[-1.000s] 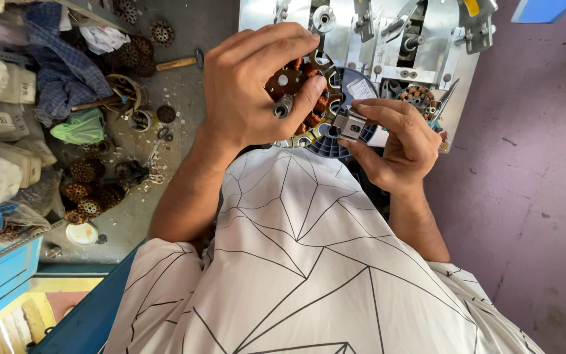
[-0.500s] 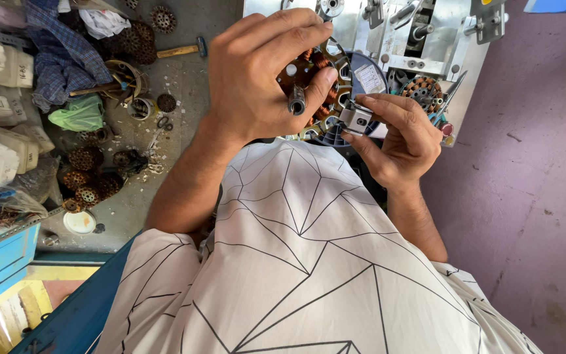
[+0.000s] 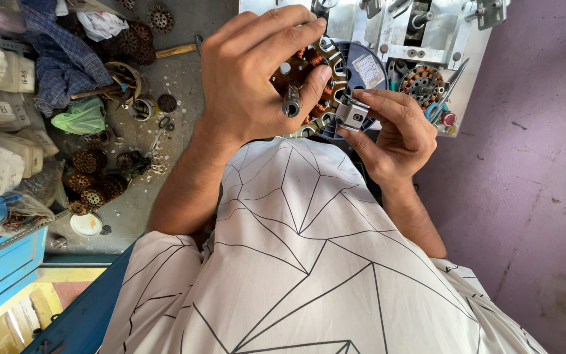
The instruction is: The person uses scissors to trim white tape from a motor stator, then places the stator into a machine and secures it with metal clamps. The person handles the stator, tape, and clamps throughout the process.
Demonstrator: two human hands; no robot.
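My left hand (image 3: 257, 78) grips a round motor stator (image 3: 319, 72) with copper windings and a short steel shaft (image 3: 292, 99) sticking out toward me. My right hand (image 3: 394, 128) pinches a small grey metal block (image 3: 352, 113) against the stator's rim. Both hands are held above my lap, which is covered by a white shirt with thin black lines (image 3: 309, 255). Much of the stator is hidden behind my left fingers.
A metal winding machine (image 3: 420, 33) stands just beyond the hands, with another wound stator (image 3: 422, 84) and blue-handled scissors (image 3: 441, 108) on it. On the floor at left lie several stators (image 3: 93, 177), a hammer (image 3: 178, 49), cloths (image 3: 60, 59), white bags (image 3: 1, 151). A purple wall (image 3: 545, 164) is at right.
The stator has been drawn nearer to me and turned in my left hand. My right hand has shifted up so the small grey block now sits against the stator's rim.
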